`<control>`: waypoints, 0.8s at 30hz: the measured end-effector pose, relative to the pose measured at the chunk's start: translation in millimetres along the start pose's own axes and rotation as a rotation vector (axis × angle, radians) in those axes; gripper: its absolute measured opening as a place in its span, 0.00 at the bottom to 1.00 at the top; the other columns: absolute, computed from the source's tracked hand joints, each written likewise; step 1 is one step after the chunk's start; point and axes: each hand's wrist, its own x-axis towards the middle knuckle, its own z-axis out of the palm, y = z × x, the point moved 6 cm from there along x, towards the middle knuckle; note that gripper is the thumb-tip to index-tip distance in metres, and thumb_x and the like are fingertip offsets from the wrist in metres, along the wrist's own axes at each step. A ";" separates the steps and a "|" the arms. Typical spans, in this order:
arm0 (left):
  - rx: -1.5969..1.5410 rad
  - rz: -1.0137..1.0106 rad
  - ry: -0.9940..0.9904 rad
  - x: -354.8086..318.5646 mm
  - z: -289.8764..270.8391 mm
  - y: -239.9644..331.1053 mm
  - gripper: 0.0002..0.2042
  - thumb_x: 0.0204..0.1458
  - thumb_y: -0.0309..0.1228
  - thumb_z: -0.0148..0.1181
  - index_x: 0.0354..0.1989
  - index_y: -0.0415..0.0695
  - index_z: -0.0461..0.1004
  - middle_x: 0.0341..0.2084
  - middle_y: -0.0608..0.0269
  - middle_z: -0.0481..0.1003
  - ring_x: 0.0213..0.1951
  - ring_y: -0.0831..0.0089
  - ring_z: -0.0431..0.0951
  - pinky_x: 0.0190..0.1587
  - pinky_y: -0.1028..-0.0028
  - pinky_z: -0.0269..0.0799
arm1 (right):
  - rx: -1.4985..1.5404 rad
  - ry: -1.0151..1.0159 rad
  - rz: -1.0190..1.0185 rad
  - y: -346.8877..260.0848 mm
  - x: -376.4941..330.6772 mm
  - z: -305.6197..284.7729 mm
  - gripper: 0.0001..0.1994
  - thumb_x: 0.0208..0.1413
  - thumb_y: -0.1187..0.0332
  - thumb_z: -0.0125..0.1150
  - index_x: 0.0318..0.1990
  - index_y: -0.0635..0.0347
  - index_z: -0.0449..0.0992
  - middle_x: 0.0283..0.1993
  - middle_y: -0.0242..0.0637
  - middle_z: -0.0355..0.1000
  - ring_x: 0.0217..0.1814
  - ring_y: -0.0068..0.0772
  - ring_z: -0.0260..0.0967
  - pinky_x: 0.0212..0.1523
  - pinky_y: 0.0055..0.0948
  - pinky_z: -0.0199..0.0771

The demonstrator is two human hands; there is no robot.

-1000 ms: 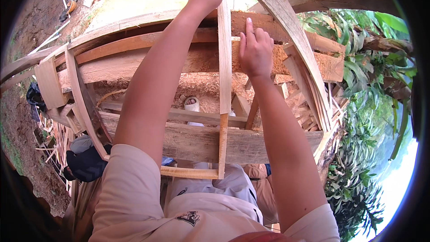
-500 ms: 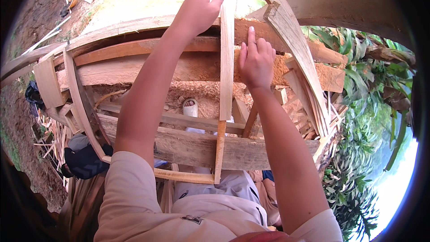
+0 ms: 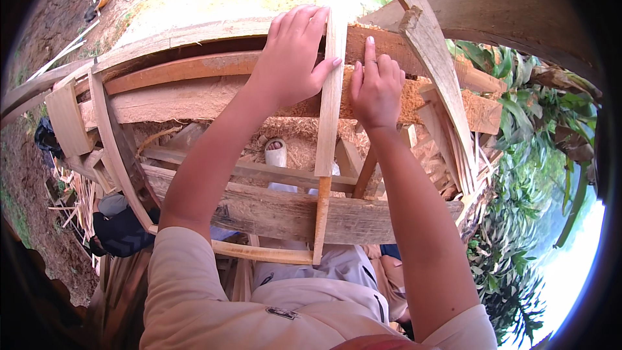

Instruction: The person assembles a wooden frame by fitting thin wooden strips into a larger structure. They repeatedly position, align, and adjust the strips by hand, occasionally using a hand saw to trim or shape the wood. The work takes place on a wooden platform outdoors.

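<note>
A long pale wooden strip (image 3: 331, 110) runs lengthwise away from me across the timber frame, its far end lost in glare. My left hand (image 3: 288, 58) lies beside it with fingers stretched out; its thumb rests on the strip and its fingertips come up to the strip's left edge. To the right of the strip is my right hand (image 3: 377, 91), over the sawdust-covered beams. Its index finger points away from me and its other fingers bend loosely, with nothing visible in them. Beneath both hands cross a reddish beam (image 3: 188, 71) and a pale thick beam (image 3: 188, 100).
A weathered plank (image 3: 272, 212) crosses nearer my body. A slanting notched board (image 3: 437, 58) stands at the right, by stacked thin boards (image 3: 447, 136). A curved upright (image 3: 113, 129) is at the left. Below, a person's foot (image 3: 275, 153) shows among shavings. Leafy plants (image 3: 512, 240) border the right.
My left hand has come back toward me from the far end and down onto the strip, its thumb now on it. My right hand has hardly moved.
</note>
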 end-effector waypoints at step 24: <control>-0.010 -0.184 0.126 71.8 9.5 -61.2 0.23 0.71 0.41 0.53 0.61 0.31 0.68 0.54 0.37 0.73 0.52 0.43 0.79 0.56 0.55 0.76 | -0.034 -0.032 0.030 2.2 -1.0 0.9 0.25 0.63 0.63 0.59 0.66 0.65 0.75 0.38 0.36 0.66 0.44 0.40 0.67 0.49 0.42 0.66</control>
